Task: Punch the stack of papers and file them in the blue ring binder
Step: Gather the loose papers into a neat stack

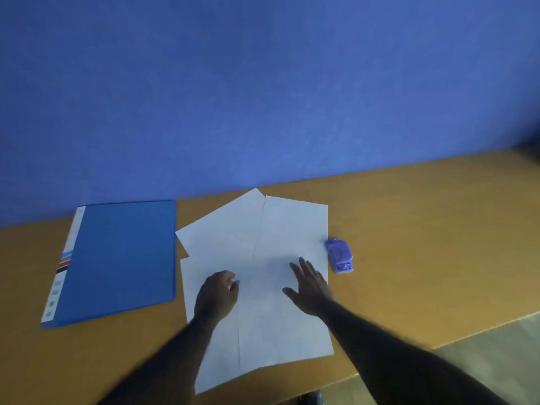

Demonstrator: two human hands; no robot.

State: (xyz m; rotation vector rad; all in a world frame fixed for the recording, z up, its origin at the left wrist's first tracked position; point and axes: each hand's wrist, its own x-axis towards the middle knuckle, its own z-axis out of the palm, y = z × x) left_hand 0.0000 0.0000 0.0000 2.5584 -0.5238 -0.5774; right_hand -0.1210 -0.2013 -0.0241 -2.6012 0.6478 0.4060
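Several white sheets of paper (257, 247) lie fanned out and overlapping on the wooden desk (423, 229). My left hand (217, 293) rests on the left part of the sheets with its fingers loosely curled. My right hand (311, 283) lies flat on the right part, fingers straight and spread. The blue ring binder (117, 258) lies closed to the left of the papers, its white spine label at the left. A small purple hole punch (339, 256) sits just past the papers' right edge, close to my right hand's fingertips.
A blue wall (263, 97) rises directly behind the desk. The desk's front edge runs diagonally at the lower right, with floor (496, 346) beyond it. A dark object shows at the bottom edge under the desk.
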